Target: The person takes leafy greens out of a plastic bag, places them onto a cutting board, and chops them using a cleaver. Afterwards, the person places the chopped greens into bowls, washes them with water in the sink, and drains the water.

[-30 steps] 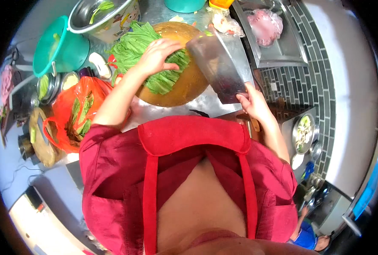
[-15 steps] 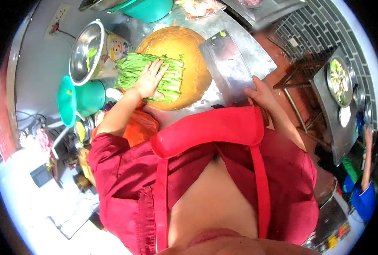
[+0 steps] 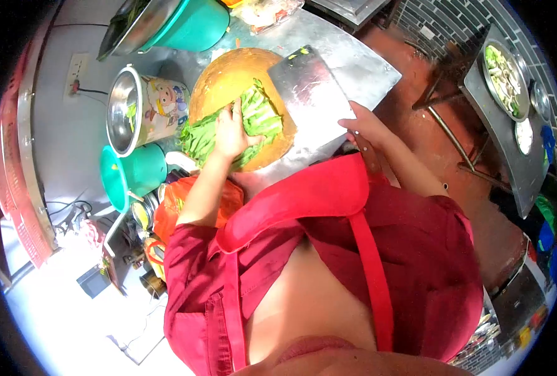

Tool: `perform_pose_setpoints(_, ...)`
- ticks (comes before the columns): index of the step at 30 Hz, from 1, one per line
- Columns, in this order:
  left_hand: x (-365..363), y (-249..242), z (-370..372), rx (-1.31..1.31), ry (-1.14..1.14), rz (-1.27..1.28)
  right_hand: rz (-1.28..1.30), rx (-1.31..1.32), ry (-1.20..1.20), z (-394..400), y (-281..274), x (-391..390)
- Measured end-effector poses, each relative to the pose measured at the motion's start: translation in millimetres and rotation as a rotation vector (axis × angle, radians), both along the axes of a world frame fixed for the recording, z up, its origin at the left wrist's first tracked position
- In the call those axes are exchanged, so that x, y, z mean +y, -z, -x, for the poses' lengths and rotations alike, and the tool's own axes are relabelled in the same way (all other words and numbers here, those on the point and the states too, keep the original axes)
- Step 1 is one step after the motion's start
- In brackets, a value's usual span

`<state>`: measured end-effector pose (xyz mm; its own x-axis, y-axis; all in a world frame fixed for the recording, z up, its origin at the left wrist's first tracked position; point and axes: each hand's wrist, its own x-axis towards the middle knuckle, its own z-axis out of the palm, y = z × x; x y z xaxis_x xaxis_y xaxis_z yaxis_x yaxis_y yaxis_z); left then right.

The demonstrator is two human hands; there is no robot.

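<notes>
The leafy greens (image 3: pixel 253 122) lie bunched on the round wooden chopping block (image 3: pixel 225 78), near its front edge. The left hand (image 3: pixel 231 131) presses flat on them, fingers spread, its grip holding the bunch down. Just right of the greens, the cleaver (image 3: pixel 310 100) stands with its broad blade over the block's edge; the right hand (image 3: pixel 366 128) has its grip closed round the handle. The block rests on a steel bench (image 3: pixel 360 62), with a cartoon-printed metal pot (image 3: pixel 143 109) and a teal bucket (image 3: pixel 131 175) to the left.
</notes>
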<state>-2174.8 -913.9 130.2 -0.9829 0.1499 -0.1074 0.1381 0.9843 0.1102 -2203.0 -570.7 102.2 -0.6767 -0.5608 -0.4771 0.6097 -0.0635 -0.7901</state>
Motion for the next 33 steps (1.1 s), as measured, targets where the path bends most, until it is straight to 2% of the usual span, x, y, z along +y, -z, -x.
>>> perform_pose_setpoints(7, 1, 4, -3, 0.024, -0.006, 0.015, 0.051, -0.02, -0.115, 8, 15, -13)
perform_pose_setpoints(13, 2, 5, -3, -0.003, -0.017, 0.029, 0.026, -0.079, -0.095, 8, 15, -20)
perform_pose_setpoints(22, 1, 8, -3, 0.022, -0.021, 0.009, 0.022, -0.027, -0.077, 14, 20, -49)
perform_pose_setpoints(28, 0, 9, -1, 0.037, -0.02, -0.013, -0.021, -0.009, -0.215, 16, 8, -23)
perform_pose_setpoints(33, -3, 13, -3, 0.045, -0.005, -0.047, -0.04, -0.021, -0.146, 20, 11, -46)
